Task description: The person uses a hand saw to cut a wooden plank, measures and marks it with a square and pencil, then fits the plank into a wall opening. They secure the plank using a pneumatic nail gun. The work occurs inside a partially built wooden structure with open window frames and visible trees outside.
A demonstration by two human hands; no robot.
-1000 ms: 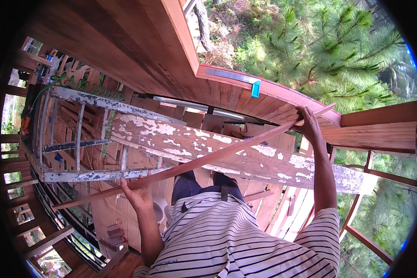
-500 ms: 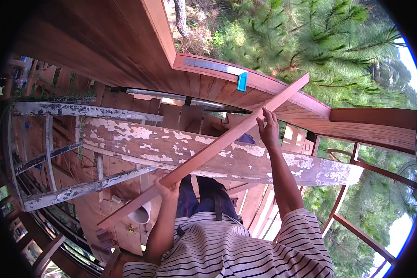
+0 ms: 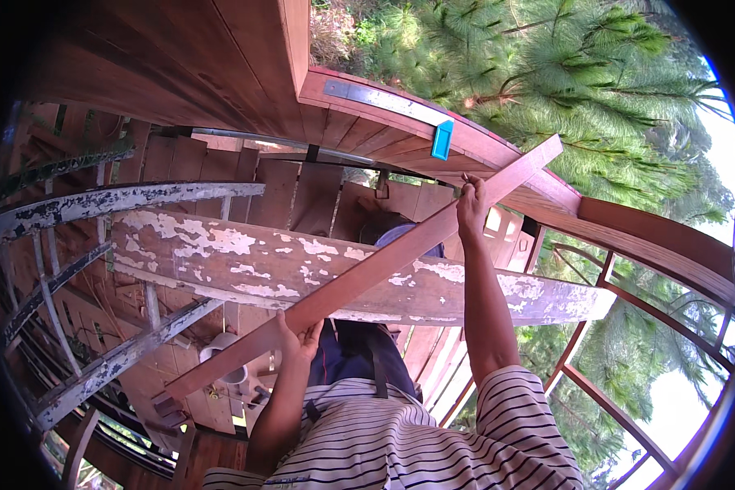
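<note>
Strip showed its broad face, narrower a second earlier

One bucket stood at left. Next, the left hand gripped the lower half of one strip, which slanted up rightward across one peeling plank. One blue-handled square lay on the sill; the right hand clasped the strip's upper half.

We've got our L hand held close in, thumb apart from the fingers, which curl on its R side; L forearm angles up from the lower edge w/ a bent elbow. Our R hand is farther fwd & to the R, fingers bent in a grip, wrist approx. in line w/ the R forearm, that arm stretched more than the L.
</note>
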